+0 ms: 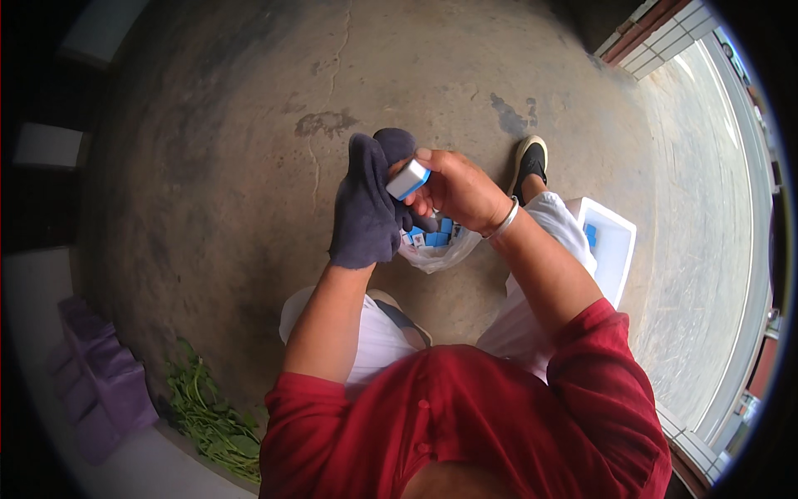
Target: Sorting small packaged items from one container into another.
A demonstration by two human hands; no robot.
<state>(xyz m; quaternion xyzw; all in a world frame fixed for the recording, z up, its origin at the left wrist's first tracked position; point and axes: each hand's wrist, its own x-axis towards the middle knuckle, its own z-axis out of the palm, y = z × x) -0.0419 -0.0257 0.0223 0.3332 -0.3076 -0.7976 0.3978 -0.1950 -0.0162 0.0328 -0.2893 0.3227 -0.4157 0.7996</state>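
My right hand point(461, 190) pinches a white mahjong tile point(408, 180) with a blue back between thumb and fingers. Close beside it on the left is my left hand point(364, 204), wrapped in a dark grey glove-like cloth. That cloth hides the fingers, so their grip cannot be made out. Below both hands, a clear plastic bag point(434, 262) stands between my legs and holds several blue-and-white tiles point(436, 236).
To the right of my leg stands a white box point(617, 241) with some blue tiles point(591, 235) inside. Leafy green stems point(208, 407) lie at lower left, near a purple blocky object point(100, 374). A tiled wall edge point(665, 41) rises at upper right beside the concrete floor point(249, 125).
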